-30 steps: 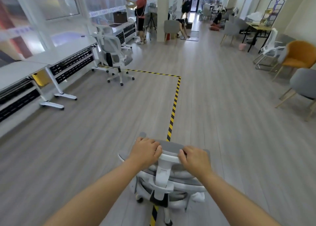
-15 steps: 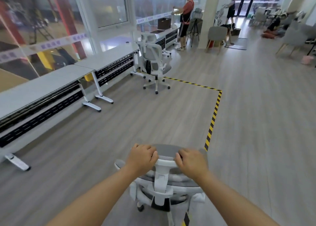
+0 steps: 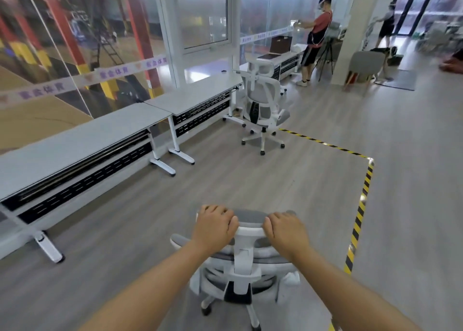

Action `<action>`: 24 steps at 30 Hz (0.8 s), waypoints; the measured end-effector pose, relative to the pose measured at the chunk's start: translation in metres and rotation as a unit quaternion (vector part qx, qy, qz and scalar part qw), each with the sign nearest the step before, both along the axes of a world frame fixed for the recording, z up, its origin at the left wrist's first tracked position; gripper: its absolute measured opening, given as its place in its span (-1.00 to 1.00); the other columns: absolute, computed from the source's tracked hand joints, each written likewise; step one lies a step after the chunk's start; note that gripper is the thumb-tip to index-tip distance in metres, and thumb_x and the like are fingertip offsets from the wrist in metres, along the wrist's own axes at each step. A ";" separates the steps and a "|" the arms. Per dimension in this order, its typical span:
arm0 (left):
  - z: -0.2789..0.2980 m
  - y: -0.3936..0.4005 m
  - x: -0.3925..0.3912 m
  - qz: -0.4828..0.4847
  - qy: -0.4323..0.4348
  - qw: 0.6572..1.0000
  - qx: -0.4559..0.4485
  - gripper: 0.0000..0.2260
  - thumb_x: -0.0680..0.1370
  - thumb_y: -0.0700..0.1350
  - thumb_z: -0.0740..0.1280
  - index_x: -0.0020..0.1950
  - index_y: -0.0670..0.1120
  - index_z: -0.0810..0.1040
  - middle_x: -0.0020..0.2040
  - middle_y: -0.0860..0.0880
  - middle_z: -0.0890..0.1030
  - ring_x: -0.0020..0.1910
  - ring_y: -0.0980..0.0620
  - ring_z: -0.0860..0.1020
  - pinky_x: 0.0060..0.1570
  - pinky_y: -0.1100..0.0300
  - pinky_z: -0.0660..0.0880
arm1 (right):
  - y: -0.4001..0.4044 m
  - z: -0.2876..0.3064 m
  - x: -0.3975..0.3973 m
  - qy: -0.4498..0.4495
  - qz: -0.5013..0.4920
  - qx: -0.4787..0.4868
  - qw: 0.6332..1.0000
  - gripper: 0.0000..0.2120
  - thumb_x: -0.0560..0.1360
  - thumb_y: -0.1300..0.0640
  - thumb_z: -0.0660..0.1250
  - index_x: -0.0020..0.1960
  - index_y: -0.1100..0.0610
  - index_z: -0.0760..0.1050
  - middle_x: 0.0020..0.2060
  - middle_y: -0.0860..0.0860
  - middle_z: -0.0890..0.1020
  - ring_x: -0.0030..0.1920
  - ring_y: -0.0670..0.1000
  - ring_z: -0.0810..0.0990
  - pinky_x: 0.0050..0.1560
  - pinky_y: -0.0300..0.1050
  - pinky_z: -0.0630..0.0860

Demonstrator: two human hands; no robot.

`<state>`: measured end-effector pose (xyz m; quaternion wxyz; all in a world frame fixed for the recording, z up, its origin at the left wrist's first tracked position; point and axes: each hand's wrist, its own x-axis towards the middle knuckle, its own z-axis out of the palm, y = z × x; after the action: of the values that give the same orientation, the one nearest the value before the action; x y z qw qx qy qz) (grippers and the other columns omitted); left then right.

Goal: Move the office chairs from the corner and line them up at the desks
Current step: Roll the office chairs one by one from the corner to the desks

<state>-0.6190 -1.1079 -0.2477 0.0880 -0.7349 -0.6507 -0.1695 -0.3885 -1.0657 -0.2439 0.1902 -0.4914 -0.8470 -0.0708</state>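
Both the left hand and right hand curl their fingers closed over the grey mesh headrest of a white-framed office chair, which stands on the wood-look floor, well apart from the long white tabletop at left.

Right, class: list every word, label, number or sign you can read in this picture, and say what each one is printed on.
"富金体育", my best reading, slightly blurred: purple characters repeated along the pale strip across the glass wall.
Farther strip by the window: print too small to read.
Office chair, desks, floor tape: no text visible.
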 end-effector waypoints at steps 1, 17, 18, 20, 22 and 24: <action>0.001 0.017 -0.017 -0.005 -0.002 1.000 -0.006 -0.66 0.62 0.06 0.06 -0.16 0.00 0.56 -0.17 0.03 0.60 -0.16 -0.03 0.52 -0.02 0.03 0.38 | 0.018 0.000 -0.016 0.001 -0.002 -0.011 1.000 -0.63 0.56 0.01 0.05 -0.33 0.05 0.49 -0.41 -0.03 0.55 -0.41 0.07 0.45 -0.28 -0.04 0.46; -0.003 0.313 -0.254 -0.031 0.003 0.999 0.011 -0.71 0.60 0.04 0.09 -0.18 0.02 0.52 -0.25 0.06 0.54 -0.23 -0.01 0.47 -0.05 0.07 0.27 | 0.294 -0.001 -0.245 0.042 -0.016 -0.004 0.999 -0.64 0.55 -0.01 0.09 -0.38 0.06 0.40 -0.47 -0.05 0.45 -0.44 0.02 0.35 -0.34 -0.12 0.19; -0.002 0.334 -0.266 -0.029 0.008 1.000 0.006 -0.70 0.61 0.05 0.07 -0.17 0.02 0.53 -0.23 0.07 0.55 -0.21 -0.01 0.47 -0.04 0.07 0.25 | 0.313 -0.001 -0.257 0.048 -0.021 0.001 0.999 -0.64 0.55 -0.01 0.10 -0.38 0.06 0.38 -0.48 -0.05 0.44 -0.45 0.02 0.33 -0.35 -0.13 0.18; 0.002 0.374 -0.288 -0.023 0.015 1.000 -0.010 -0.68 0.61 0.06 0.04 -0.14 0.03 0.53 -0.20 0.07 0.56 -0.18 -0.01 0.48 -0.01 0.06 0.27 | 0.351 0.000 -0.280 0.057 -0.024 0.006 0.998 -0.66 0.54 -0.02 0.10 -0.38 0.06 0.36 -0.48 -0.04 0.43 -0.47 0.04 0.34 -0.37 -0.11 0.18; 0.007 0.407 -0.308 -0.022 0.019 0.999 -0.036 -0.66 0.61 0.07 0.00 -0.13 0.02 0.52 -0.20 0.07 0.55 -0.18 -0.01 0.50 0.01 0.04 0.31 | 0.386 0.000 -0.302 0.059 -0.020 -0.003 0.998 -0.65 0.53 -0.03 0.10 -0.38 0.06 0.37 -0.48 -0.02 0.44 -0.47 0.06 0.38 -0.37 -0.11 0.20; 0.010 0.438 -0.329 -0.033 0.028 0.997 -0.058 -0.64 0.61 0.08 -0.02 -0.14 0.02 0.51 -0.21 0.07 0.54 -0.19 -0.01 0.51 0.00 0.03 0.34 | 0.414 -0.001 -0.322 0.061 -0.017 -0.009 0.998 -0.64 0.54 -0.04 0.11 -0.38 0.08 0.39 -0.47 -0.01 0.46 -0.45 0.07 0.42 -0.38 -0.08 0.30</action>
<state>-0.9481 -0.6701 -0.2378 0.0576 -0.7642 -0.6323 -0.1137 -0.7105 -0.6514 -0.2448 0.2353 -0.5109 -0.8260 -0.0363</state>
